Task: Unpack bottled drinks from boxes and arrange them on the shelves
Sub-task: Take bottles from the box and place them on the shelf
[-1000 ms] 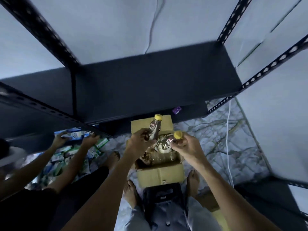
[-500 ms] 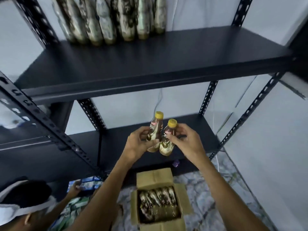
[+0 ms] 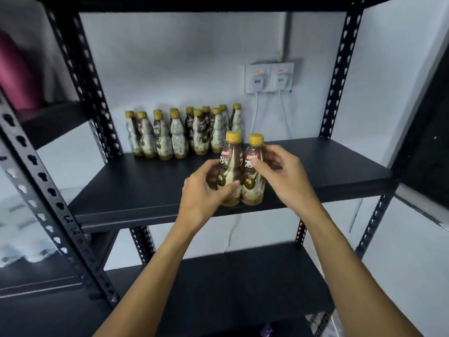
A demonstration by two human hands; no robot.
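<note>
Two brown coffee bottles with yellow caps stand side by side at the front edge of the black metal shelf [image 3: 136, 190]. My left hand [image 3: 204, 193] grips the left bottle [image 3: 229, 166] round its lower body. My right hand [image 3: 281, 176] holds the right bottle [image 3: 254, 161], thumb across its label. Several more of the same bottles [image 3: 184, 135] stand in a cluster at the back left of this shelf, against the wall. The cardboard box is out of view.
Black perforated uprights [image 3: 90, 76] frame the rack. A lower shelf board [image 3: 243, 283] lies beneath. A wall socket with two plugged chargers [image 3: 268, 77] and hanging cables sits behind the shelf at the right. A pink object [image 3: 17, 74] shows at the far left.
Both hands have lifted the two bottles from the box on the floor up to the shelf with the bottle cluster. My view has tilted up; the box and the other person have left it.
</note>
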